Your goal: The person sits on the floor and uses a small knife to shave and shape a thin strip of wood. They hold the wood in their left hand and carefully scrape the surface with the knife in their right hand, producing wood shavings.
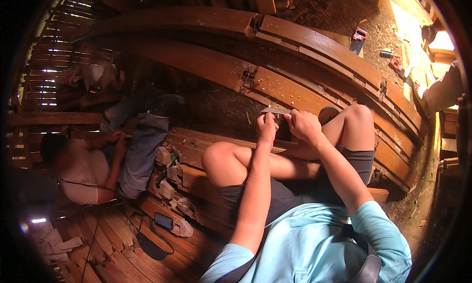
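Observation:
Both my hands are close together beyond my crossed legs. My right hand [304, 124] is closed round the end of a knife [275, 110], whose thin, pale, slightly curved blade points left. Next to it, my left hand [267, 129] is closed in a pinch right under the blade. Whatever small piece its fingers hold is mostly hidden. The blade lies across the top of the left fingers; whether it touches them I cannot tell.
Long brown wooden beams [314, 39] curve across beyond my knees. Red-handled saws [360, 34] lie on the dirt floor at far right. Another person [86, 167] sits at left, hands together. A phone [163, 220] and a dark cap [153, 246] rest on planks.

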Demonstrator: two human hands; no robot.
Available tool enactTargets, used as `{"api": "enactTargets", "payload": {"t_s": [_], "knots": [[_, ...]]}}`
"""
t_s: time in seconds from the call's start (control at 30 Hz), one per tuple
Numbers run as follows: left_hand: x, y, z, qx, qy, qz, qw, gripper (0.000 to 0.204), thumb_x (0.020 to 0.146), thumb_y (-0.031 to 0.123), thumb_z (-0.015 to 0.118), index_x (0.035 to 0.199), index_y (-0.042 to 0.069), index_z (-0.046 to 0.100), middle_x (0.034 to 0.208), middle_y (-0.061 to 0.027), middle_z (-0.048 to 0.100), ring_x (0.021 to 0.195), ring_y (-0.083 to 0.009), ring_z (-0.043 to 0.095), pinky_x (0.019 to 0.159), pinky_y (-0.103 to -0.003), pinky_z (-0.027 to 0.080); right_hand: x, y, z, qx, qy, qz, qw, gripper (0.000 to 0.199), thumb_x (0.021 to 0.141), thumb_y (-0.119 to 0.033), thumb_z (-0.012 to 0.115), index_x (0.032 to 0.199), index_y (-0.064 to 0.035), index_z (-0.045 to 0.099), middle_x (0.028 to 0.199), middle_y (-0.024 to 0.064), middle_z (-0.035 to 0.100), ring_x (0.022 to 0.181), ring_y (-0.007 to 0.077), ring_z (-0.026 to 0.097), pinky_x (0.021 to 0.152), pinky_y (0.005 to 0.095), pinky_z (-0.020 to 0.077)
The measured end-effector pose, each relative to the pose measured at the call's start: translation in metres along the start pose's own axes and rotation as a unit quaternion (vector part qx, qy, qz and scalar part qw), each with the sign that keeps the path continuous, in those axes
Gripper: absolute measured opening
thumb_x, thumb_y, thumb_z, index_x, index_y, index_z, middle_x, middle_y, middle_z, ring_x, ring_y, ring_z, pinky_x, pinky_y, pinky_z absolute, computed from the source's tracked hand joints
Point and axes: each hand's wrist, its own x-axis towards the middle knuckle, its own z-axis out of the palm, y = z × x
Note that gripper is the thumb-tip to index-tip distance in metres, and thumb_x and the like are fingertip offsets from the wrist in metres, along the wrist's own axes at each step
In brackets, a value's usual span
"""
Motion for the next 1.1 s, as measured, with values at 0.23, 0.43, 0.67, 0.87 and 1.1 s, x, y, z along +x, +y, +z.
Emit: {"api": "enactTargets", "payload": {"t_s": [0.23,0.43,0.67,0.87,1.1], "knots": [[-0.019,0.022,0.008,-0.109,-0.071,0.046,0.990,0.020,0.087,0.020,0.051,0.073,0.007,0.049,0.057,0.0025,0.041,0.047,-0.0079,0.044,0.042,-0.022,0.035,-0.003,0.007,0.017,-0.026,0.110,-0.016,0.993,0.036,0.091,-0.038,0.047,0.079,-0.0044,0.051,0.065,0.0186,0.060,0.060,0.0378,0.062,0.053,0.0470,0.0493],[-0.032,0.018,0.005,-0.147,-0.074,0.059,0.985,0.022,0.092,0.023,0.051,0.077,0.007,0.051,0.058,0.0038,0.042,0.048,-0.0070,0.045,0.043,-0.021,0.036,-0.004,0.004,0.002,0.010,0.077,-0.037,0.996,0.037,0.091,-0.040,0.046,0.080,-0.0053,0.051,0.068,0.0187,0.061,0.064,0.0394,0.061,0.056,0.0492,0.0476],[-0.024,0.002,0.000,-0.017,-0.023,0.085,0.996,0.021,0.093,0.022,0.047,0.083,0.005,0.052,0.061,0.0033,0.045,0.050,-0.0058,0.047,0.044,-0.021,0.038,-0.005,0.003,0.000,0.067,0.030,-0.034,0.997,0.038,0.091,-0.042,0.047,0.081,-0.0056,0.053,0.071,0.0208,0.060,0.070,0.0413,0.059,0.061,0.0508,0.0455],[-0.030,0.006,0.010,0.041,-0.066,0.057,0.995,0.017,0.090,0.018,0.045,0.080,0.007,0.054,0.063,0.0021,0.048,0.052,-0.0070,0.048,0.046,-0.021,0.040,-0.006,0.012,0.012,0.206,0.134,-0.069,0.967,0.034,0.090,-0.033,0.052,0.077,-0.0017,0.051,0.069,0.0211,0.058,0.065,0.0384,0.057,0.059,0.0457,0.0438],[-0.022,-0.020,0.007,0.105,-0.192,0.065,0.974,0.024,0.089,0.020,0.044,0.072,0.004,0.049,0.059,0.0002,0.048,0.054,-0.0081,0.046,0.048,-0.029,0.040,-0.003,0.004,0.031,0.405,0.125,-0.005,0.906,0.026,0.083,-0.023,0.059,0.078,0.0026,0.056,0.062,0.0171,0.052,0.055,0.0180,0.047,0.053,0.0324,0.0402]]}}
